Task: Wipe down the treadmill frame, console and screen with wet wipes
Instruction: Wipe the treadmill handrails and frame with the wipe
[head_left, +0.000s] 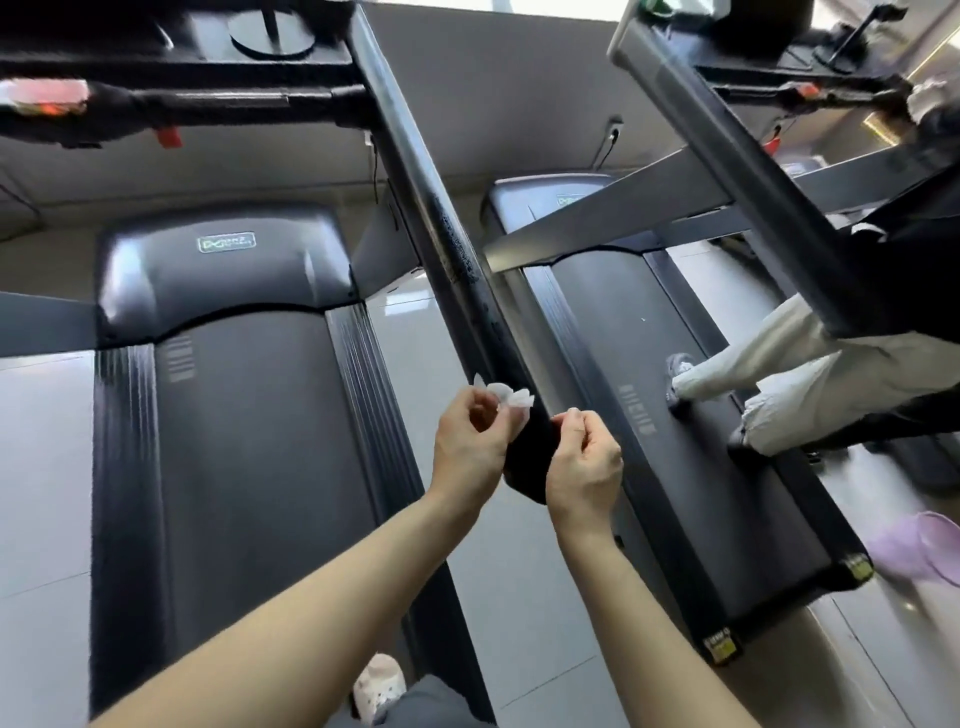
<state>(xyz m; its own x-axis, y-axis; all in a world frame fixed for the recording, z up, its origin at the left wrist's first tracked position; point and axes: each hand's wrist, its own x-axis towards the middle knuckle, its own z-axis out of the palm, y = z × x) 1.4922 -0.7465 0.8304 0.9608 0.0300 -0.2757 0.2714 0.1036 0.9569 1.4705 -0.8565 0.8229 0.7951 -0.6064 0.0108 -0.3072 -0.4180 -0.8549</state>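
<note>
A black treadmill lies below me, and its right handrail runs from the console at the top down to its padded end between my hands. My left hand pinches a crumpled white wet wipe against the rail's left side near that end. On the rail's right side, my right hand has its fingers curled; it seems to hold nothing.
A second treadmill stands to the right with another person in light trousers on its belt. Grey floor tiles show between the two machines. My shoe is at the bottom. A lilac object lies on the floor at the right.
</note>
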